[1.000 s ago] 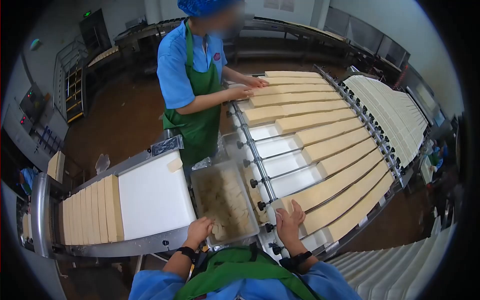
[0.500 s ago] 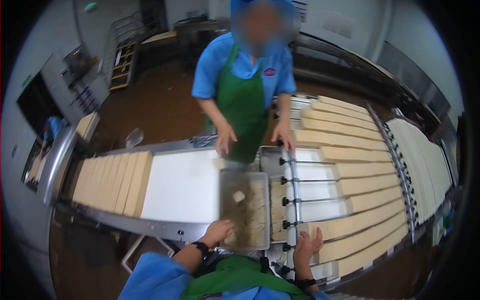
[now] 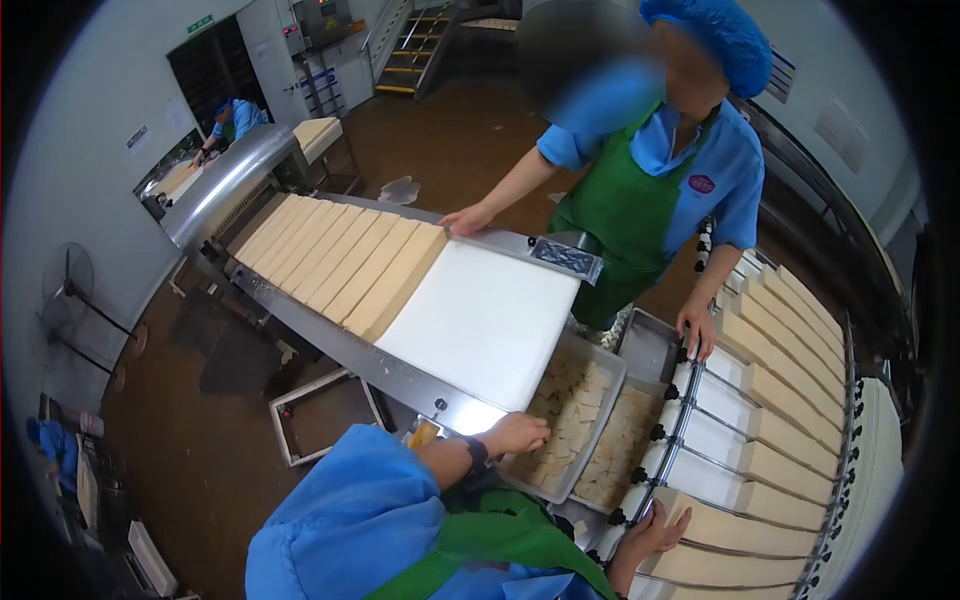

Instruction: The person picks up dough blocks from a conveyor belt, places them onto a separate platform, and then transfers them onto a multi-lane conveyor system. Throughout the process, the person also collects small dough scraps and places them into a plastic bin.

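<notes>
My left hand (image 3: 516, 434) is over the near rim of a plastic tub (image 3: 612, 400), beside the end of a white conveyor belt (image 3: 480, 320). Its fingers are curled together, and whether something small is in them is hidden. Flat pale pieces (image 3: 565, 425) lie in the tub. My right hand (image 3: 655, 532) rests at the near end of a long pale block (image 3: 735, 525) on the right-hand conveyor, thumb and fingers apart, not wrapped round it.
A row of long pale blocks (image 3: 335, 260) lies across the left belt. Metal guide bars with black knobs (image 3: 657, 432) edge the right conveyor. A co-worker in a green apron (image 3: 625, 210) stands opposite, one hand (image 3: 466, 220) by the left belt. A second container (image 3: 620, 445) holds more pieces.
My view has turned left. The co-worker's one hand has gone to the left belt's blocks, the other to the guide bar. A loose piece over the tub no longer stands out.
</notes>
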Motion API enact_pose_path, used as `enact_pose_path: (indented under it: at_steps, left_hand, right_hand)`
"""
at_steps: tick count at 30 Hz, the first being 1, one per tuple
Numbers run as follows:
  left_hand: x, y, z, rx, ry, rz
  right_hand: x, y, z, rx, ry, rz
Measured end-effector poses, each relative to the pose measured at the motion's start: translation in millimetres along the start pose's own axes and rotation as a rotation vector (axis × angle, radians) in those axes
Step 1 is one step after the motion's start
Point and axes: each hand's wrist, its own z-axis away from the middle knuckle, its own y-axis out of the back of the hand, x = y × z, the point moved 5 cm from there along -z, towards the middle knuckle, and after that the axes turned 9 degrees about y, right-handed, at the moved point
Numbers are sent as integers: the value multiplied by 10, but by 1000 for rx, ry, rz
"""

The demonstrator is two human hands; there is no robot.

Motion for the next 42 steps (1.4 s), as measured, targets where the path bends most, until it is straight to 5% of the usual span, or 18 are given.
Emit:
enact_pose_path:
  at_steps: [18,39,42]
  left_hand:
    - [-57,-45,-9,1,30,-14]
    - [-119,-122,21,36,-46,-24]
    - [-77,-59,-3,-27,9,-31]
  right_hand:
    - [-39,27,-21,-116,-60,15]
    - [202,-102,65,73,122,55]
    - [104,-21,17,46,22,80]
